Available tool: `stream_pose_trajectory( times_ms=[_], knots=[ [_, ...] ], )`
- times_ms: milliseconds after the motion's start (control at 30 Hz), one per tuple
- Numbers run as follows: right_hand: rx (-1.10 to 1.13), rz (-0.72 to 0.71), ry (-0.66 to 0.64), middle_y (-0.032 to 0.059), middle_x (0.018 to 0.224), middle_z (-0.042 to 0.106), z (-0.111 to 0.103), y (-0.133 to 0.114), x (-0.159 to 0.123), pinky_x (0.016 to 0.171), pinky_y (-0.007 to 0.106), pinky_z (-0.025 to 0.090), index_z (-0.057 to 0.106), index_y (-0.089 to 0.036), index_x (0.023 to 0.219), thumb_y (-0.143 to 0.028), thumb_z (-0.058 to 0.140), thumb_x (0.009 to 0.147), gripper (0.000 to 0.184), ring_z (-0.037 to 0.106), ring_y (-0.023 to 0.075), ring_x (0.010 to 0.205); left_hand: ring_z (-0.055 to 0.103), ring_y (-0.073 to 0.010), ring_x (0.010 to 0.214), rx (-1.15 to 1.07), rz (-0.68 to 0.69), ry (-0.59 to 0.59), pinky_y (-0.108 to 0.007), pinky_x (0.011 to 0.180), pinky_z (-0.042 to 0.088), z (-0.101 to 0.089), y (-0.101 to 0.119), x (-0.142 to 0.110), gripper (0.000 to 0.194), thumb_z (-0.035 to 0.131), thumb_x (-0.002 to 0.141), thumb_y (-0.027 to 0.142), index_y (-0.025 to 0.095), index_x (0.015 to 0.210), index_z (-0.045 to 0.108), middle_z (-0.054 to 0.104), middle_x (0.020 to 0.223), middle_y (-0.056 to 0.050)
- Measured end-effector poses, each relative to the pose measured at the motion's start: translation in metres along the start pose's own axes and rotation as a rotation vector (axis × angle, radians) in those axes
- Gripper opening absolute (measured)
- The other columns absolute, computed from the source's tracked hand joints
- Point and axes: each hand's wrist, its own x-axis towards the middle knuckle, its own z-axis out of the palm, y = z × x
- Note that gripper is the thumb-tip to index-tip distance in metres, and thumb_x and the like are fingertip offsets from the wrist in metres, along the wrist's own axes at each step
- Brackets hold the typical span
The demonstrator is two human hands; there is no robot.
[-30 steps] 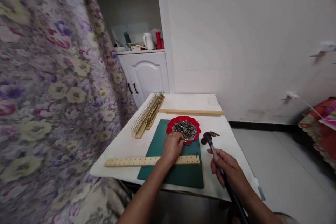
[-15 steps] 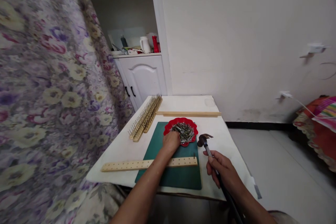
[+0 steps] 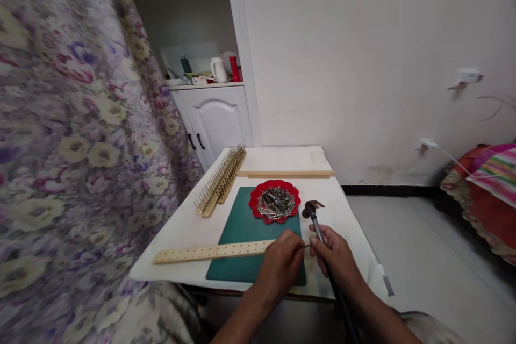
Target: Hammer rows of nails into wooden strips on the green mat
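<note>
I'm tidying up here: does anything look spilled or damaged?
Nothing looks spilled; the nails lie within the red dish. Low on the pale wall, above the black skirting, a brownish patch looks odd, like staining.

A room in a home is suggested by a flowered curtain (image 3: 76,145), a panelled white cupboard (image 3: 217,121) on which a white jug (image 3: 219,71) is set, a lace-edged red cloth (image 3: 479,217), a striped textile (image 3: 495,167) and a pale tiled floor (image 3: 399,242).
</note>
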Motion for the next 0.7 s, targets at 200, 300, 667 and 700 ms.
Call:
stream_pose_trajectory(
  times_ms=[200,300,667,700],
  knots=[
    [0.104,0.013,-0.028,-0.0061,0.054,0.059,-0.004,-0.001,-0.002,0.027,0.016,0.024,0.051,-0.015,0.104,-0.042,0.067,0.072,0.044,0.036,0.0036,0.024,0.053,-0.0122,0.064,-0.392,-0.234,0.148,-0.022,0.061,0.039,0.013,0.000,-0.004,0.007,0.062,0.075,0.023,0.017,0.078,0.064,0.058,0.068,0.000],
    [0.163,0.028,-0.042,-0.0050,0.055,0.060,-0.004,-0.001,-0.002,0.027,0.016,0.026,0.052,-0.015,0.102,-0.042,0.068,0.072,0.043,0.038,0.0036,0.024,0.057,-0.0139,0.061,-0.648,-0.393,0.212,-0.023,0.059,0.043,0.022,-0.003,-0.006,0.020,0.066,0.071,0.034,0.016,0.080,0.065,0.063,0.064,0.000],
    [0.068,0.034,-0.091,-0.0022,0.062,0.064,0.003,-0.004,-0.008,0.026,0.016,0.022,0.050,-0.015,0.102,-0.046,0.063,0.076,0.042,0.036,0.0028,0.024,0.054,-0.0125,0.071,-0.686,-0.323,0.384,-0.022,0.068,0.044,0.019,-0.011,-0.007,0.012,0.061,0.076,0.029,0.017,0.078,0.059,0.060,0.076,0.000],
    [0.044,0.022,-0.086,-0.0019,0.063,0.064,0.002,-0.006,-0.009,0.027,0.016,0.022,0.049,-0.016,0.103,-0.046,0.062,0.078,0.041,0.036,0.0029,0.025,0.053,-0.0123,0.071,-0.606,-0.308,0.386,-0.022,0.067,0.043,0.016,-0.016,-0.006,0.011,0.060,0.076,0.028,0.016,0.076,0.059,0.059,0.077,0.000]
  ],
)
